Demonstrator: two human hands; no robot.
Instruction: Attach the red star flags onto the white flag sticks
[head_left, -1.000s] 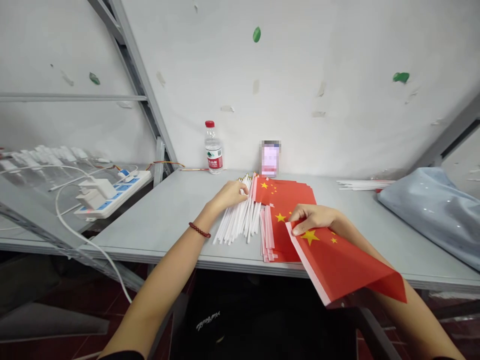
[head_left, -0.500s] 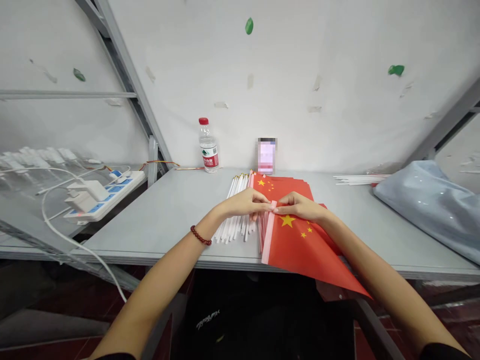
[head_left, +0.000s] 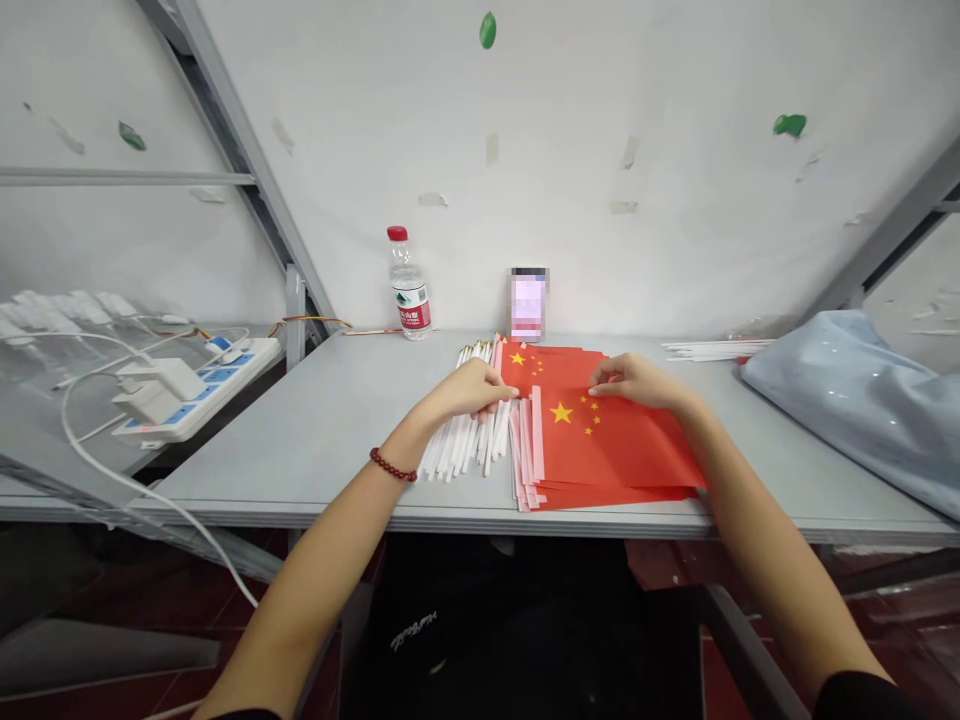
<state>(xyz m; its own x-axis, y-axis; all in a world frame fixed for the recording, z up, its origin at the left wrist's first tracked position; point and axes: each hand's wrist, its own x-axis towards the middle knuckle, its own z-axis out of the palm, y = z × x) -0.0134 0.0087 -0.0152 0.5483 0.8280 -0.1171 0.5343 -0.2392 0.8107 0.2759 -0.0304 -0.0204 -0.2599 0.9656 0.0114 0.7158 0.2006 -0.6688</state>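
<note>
On the tabletop [head_left: 322,420], right hand [head_left: 637,380] loose over flags [head_left: 630,440]; left hand [head_left: 476,388] can't tell; right forearm [head_left: 739,510] dragging could skew stack.

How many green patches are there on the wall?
3 in view: one patch left of the slanted post, another patch high above the phone, a third patch above the bag. The post may hide more.

Pixelation is blurring the phone [head_left: 528,306]; the left hand [head_left: 474,388] is partly hiding white sticks [head_left: 459,446]; a blue bundle [head_left: 862,390] is running off-frame.
</note>
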